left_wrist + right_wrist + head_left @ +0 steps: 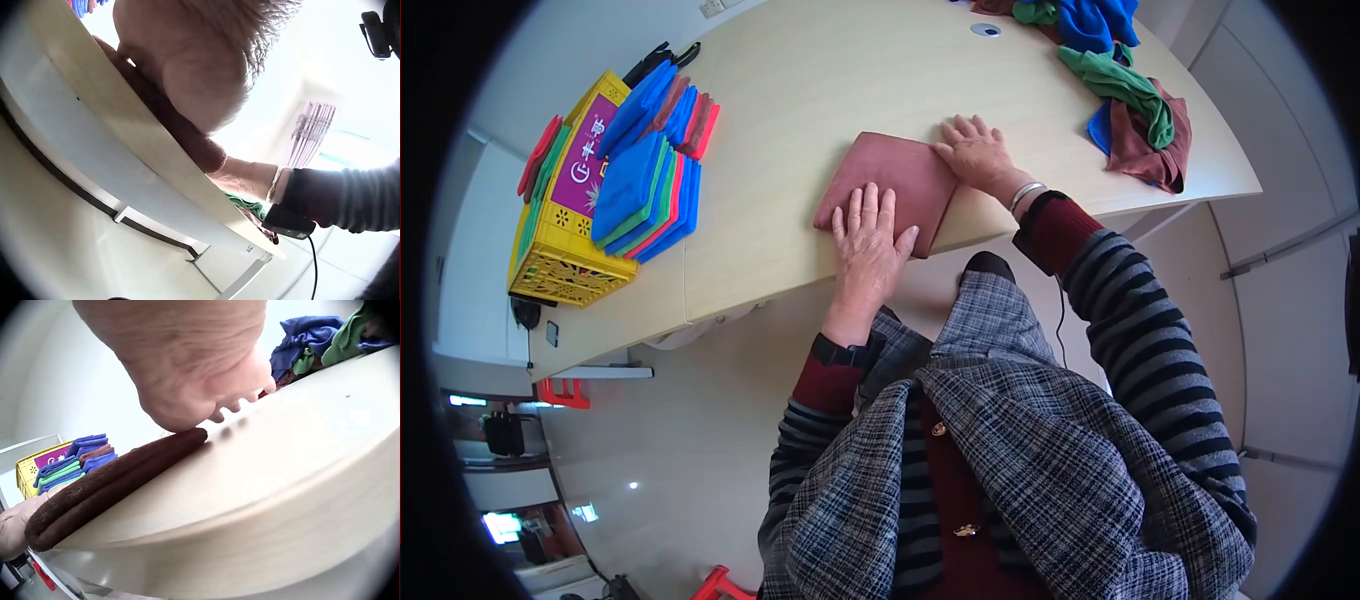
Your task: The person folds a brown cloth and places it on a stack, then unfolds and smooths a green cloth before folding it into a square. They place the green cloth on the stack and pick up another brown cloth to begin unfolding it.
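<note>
A brown folded towel (905, 170) lies near the front edge of the pale table (770, 120). My left hand (867, 245) rests on its near left part, with the fingers straight and pointing away from me. At the towel's right corner is my right hand (980, 157), its fingers extended over the tabletop and its palm side by the towel's edge. From the right wrist view, the towel (119, 481) shows stacked layers with a rounded fold, and the right hand (187, 375) is over its far end. Neither hand grips anything.
On the left stands a yellow crate (570, 255) with folded towels hanging over its side. Neat stacks of blue, green and red towels (645, 190) lean beside it. Crumpled green and brown towels (1140, 120) lie at the right, with a blue heap (1095, 25) farther back.
</note>
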Demonstrator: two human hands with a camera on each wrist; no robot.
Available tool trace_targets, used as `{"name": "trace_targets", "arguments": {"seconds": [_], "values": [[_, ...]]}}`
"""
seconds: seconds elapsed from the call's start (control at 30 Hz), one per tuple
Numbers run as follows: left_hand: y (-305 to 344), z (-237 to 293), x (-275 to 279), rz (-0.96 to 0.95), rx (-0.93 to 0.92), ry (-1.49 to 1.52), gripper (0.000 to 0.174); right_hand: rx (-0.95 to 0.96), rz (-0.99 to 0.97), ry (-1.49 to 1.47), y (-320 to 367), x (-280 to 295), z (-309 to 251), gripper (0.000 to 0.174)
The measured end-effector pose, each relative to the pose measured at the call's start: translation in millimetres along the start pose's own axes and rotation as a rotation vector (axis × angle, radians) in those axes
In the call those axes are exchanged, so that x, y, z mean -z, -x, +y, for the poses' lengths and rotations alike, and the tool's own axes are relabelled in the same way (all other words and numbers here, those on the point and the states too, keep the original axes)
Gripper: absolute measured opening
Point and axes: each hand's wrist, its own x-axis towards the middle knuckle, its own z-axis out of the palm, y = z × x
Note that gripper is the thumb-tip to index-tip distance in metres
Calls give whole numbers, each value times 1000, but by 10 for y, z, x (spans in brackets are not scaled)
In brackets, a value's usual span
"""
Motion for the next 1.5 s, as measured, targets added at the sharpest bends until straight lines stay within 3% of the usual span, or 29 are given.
{"name": "trace_targets", "arguments": {"seconds": [0.03, 0.17, 0.3, 0.43, 0.83, 1.0, 1.13, 1.27, 1.33, 1.4, 1.47, 1.5], "values": [[3, 3, -8, 4, -1, -2, 63, -93, 96, -26, 37, -22, 55, 44], [12, -14, -20, 14, -5, -8, 63, -43, 219, -182, 100, 126, 264, 31], [15, 2, -44, 18, -11, -15, 63, 79, 154, -505, 85, 298, -14, 16], [-15, -16, -27, 24, -12, -21, 64, 288, 179, -447, -81, 233, -195, 15], [-27, -17, -2, 20, -14, 1, 65, 418, 66, -132, -240, 89, -254, 17], [12, -9, -1, 10, -9, -6, 65, 332, 82, -173, -282, 77, -218, 16], [-11, -19, 26, 2, -3, 5, 64, 99, 270, -463, -205, 61, 52, 13], [-18, -21, 26, 14, -13, 12, 65, -207, 27, -998, 340, 523, 408, 17], [-3, -24, 13, 12, -16, 15, 66, -163, -133, -1068, 736, 712, 677, 15], [-24, -36, -7, 26, -18, 19, 66, -232, -448, -976, 1160, 932, 878, 17], [3, -37, -18, 28, -19, 19, 66, -169, -760, -678, 1528, 821, 1221, 19], [-13, -36, -16, 28, -19, 20, 65, -167, -757, -679, 1666, 783, 1324, 19]]}}
